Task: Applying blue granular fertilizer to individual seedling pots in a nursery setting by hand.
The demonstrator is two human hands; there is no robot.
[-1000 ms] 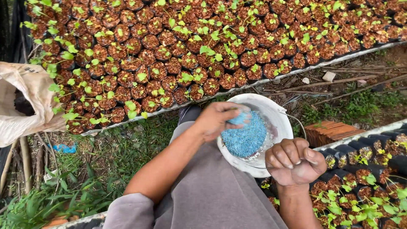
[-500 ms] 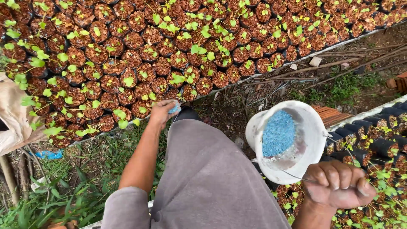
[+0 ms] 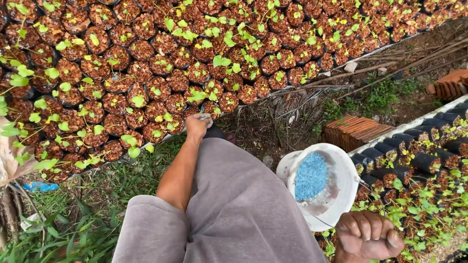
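Blue granules (image 3: pixel 310 176) lie heaped on one side inside a white bucket (image 3: pixel 341 207), which hangs tilted at the lower right, above a row of black seedling bags (image 3: pixel 414 160). The person's right hand (image 3: pixel 368 238) is clenched in a fist around the bucket's thin wire handle (image 3: pixel 331 225), at the bottom edge of the view. The left hand (image 3: pixel 198 124) is stretched forward past a knee in grey trousers (image 3: pixel 239 204), with its fingers pinched closed over a few of the blue granules; how many they hold is too small to tell. That hand sits at the near edge of a large bed of small pots (image 3: pixel 146 73), each filled with reddish-brown soil and most carrying a green seedling. Grass (image 3: pixel 122 180) grows beneath the left arm. A stack of orange clay tiles (image 3: pixel 353 131) rests on the ground between the two beds, near bare sticks and scattered litter. A pale sack (image 3: pixel 9 156) shows at the left edge.
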